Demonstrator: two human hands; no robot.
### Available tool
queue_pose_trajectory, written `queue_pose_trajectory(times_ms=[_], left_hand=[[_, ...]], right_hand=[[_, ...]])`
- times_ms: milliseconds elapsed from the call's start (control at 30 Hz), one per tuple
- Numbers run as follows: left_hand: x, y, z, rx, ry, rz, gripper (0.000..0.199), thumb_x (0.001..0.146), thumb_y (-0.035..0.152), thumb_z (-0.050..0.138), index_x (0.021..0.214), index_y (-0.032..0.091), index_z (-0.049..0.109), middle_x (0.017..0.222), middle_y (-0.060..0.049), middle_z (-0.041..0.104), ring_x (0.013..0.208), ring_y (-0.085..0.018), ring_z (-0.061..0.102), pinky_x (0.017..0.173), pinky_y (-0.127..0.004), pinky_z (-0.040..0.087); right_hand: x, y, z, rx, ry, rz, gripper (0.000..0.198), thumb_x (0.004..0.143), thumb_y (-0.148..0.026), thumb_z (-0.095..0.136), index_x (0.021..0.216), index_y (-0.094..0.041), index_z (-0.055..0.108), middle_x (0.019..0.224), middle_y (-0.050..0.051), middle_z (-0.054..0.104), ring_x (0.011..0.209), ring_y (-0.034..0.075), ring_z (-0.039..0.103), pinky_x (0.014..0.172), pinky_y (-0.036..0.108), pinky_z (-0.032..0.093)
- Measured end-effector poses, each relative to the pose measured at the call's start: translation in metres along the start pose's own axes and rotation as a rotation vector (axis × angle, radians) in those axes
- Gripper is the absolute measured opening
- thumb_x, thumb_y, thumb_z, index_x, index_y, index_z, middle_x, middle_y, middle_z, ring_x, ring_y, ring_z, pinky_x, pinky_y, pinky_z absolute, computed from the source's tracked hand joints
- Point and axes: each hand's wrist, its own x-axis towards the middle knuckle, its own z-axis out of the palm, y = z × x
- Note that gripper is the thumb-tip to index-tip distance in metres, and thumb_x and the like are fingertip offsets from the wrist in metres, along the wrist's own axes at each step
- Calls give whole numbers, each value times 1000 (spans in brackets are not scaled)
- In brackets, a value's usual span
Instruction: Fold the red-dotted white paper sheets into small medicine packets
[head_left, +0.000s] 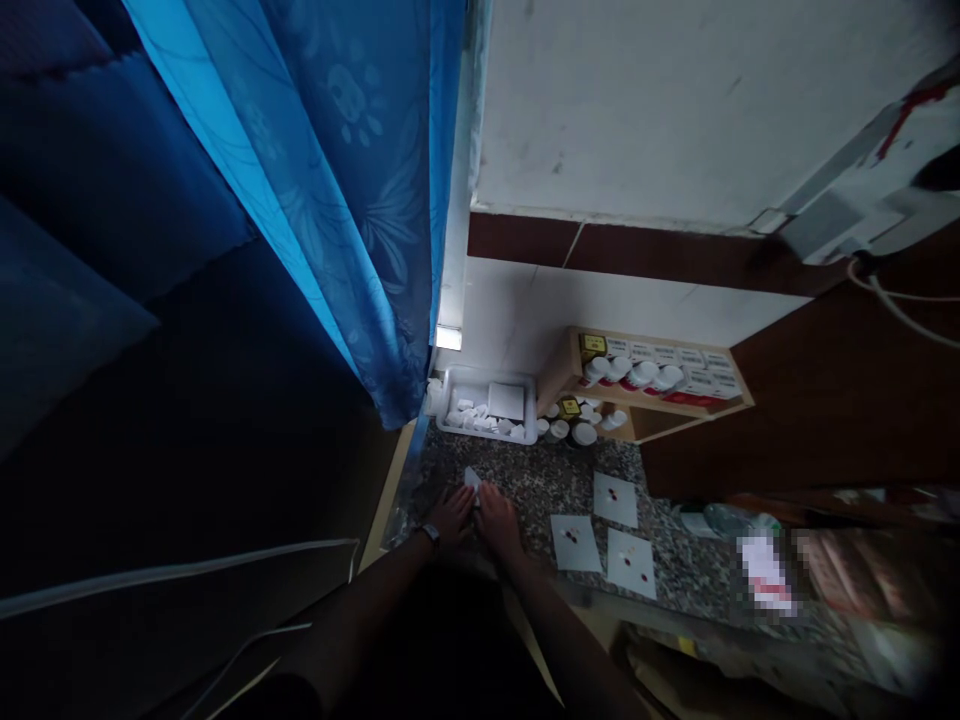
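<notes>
A small white paper (472, 477), folded to a point, lies on the speckled stone counter under my fingers. My left hand (452, 515), with a band at its wrist, presses on the paper's left side, fingers together. On the right side my right hand (496, 517) has its fingers bent down onto the same paper. The lower part of the paper is hidden by both hands. To the right lie three white paper squares, one at the back (615, 498), one at the left (575, 543) and one in front (631, 562), each with a few pills on it.
Behind my hands stands a clear plastic tray (487, 434) of folded white packets and a paper stack. A wooden shelf (694, 425) holds boxes and white-capped bottles, with more bottles beside it. A blue curtain (360, 200) hangs at the left. A plastic bottle (726, 520) lies at the right.
</notes>
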Motion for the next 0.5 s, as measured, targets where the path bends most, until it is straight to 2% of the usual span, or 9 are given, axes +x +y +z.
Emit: queue_pose_trajectory(times_ms=[67,133,333,500], left_hand=[[-1,0,1,0,-10,0,69,84,44,33,141,11,10,147,-14,13,135,-26,7,105,-51,8],[-1,-1,2,-8,-19,4,70,84,42,35,141,11,9,147,-13,13,135,-26,7,105,-51,9],[1,-3,6,-19,-21,-3,66,84,39,35,141,13,13,147,-12,14,135,-25,10,104,-51,12],[1,-3,7,-10,-32,-5,69,83,42,36,141,13,13,147,-12,13,135,-26,8,104,-51,12]], right_hand=[[-13,-7,13,-28,-6,-59,55,87,-35,36,137,-15,29,143,13,28,132,27,19,102,48,18],[-21,-13,22,-34,-29,-49,58,87,-40,32,138,-13,25,144,13,23,133,28,14,103,54,13],[-25,-18,25,-8,-80,6,62,87,-48,28,138,-13,27,144,13,21,134,29,11,102,58,9],[-30,-15,25,-18,-58,75,67,86,-54,27,136,-10,30,144,15,21,134,30,10,103,58,7]])
